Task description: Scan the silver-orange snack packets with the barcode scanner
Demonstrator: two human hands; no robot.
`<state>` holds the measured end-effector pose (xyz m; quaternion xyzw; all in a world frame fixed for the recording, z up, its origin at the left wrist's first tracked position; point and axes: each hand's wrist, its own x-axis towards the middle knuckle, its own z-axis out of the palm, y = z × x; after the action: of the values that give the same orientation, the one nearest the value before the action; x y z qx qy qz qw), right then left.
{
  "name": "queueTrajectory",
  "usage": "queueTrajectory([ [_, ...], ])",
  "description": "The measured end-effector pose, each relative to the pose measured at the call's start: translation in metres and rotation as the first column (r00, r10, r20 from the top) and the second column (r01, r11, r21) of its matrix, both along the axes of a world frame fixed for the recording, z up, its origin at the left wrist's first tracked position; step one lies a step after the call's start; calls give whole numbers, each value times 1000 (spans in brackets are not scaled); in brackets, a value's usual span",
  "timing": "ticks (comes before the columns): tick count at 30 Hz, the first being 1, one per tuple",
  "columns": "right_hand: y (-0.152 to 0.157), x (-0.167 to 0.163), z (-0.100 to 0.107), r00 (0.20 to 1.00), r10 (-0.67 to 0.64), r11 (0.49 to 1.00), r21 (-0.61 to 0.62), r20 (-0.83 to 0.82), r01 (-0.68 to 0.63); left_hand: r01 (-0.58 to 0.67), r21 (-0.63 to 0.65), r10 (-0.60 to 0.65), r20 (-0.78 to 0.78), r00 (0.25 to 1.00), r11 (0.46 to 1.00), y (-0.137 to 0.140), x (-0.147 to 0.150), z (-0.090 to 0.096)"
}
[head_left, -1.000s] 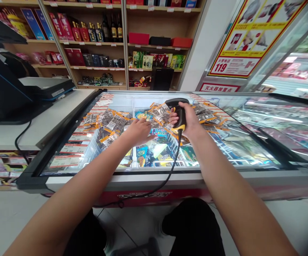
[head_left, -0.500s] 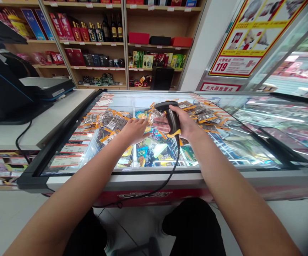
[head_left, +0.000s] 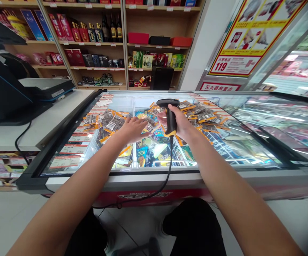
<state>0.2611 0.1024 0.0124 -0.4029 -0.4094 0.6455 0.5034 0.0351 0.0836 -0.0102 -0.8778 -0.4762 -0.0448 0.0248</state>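
In my right hand (head_left: 182, 122) is a black barcode scanner (head_left: 172, 119) with a yellow butt. The thumb lies on the back of its grip, and fingertips show on the far side. A dark cable (head_left: 167, 177) hangs from the handle and loops left. My left hand (head_left: 134, 128) is palm down with fingers stretched out and thumb apart. Close to its fingertips is a small clear packet (head_left: 150, 124) with orange edges; whether they touch it, I cannot tell. Similar packets lie in a left pile (head_left: 112, 121) and a right pile (head_left: 203, 113) on the glass freezer top.
Below the glass, colourful frozen packs (head_left: 154, 149) sit in wire baskets. Price labels (head_left: 74, 149) line the freezer's left side. A counter (head_left: 63, 110) with a scale (head_left: 47, 87) stands at left. Shelves (head_left: 124, 44) with bottles and boxes rise behind.
The scanner has shifted slightly left and stands more upright. My right fingers have drawn in closer to its handle. My left hand has barely moved.
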Motion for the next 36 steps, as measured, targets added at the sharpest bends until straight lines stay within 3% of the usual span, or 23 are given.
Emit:
queueTrajectory([
  [6, -9, 15, 13, 970, 222, 968, -143, 103, -207, 16, -21, -15, 80, 997, 1000, 1, -9, 3],
  [10, -5, 27, 13, 932, 339, 938, -122, 130, -324, 85, -87, -81, 46, 996, 993, 0, -10, 4],
  [15, -5, 20, 8, 936, 320, 945, -125, 149, -303, 90, -92, -91, -12, 996, 992, -14, 3, 7],
  [22, -11, 9, 10, 921, 327, 938, -193, 211, -288, 156, 98, -142, -139, 980, 983, -28, 31, -7],
  [36, -9, 12, 7, 919, 337, 937, -168, 205, -306, 109, 124, -90, -147, 985, 986, -31, 35, -6],
])
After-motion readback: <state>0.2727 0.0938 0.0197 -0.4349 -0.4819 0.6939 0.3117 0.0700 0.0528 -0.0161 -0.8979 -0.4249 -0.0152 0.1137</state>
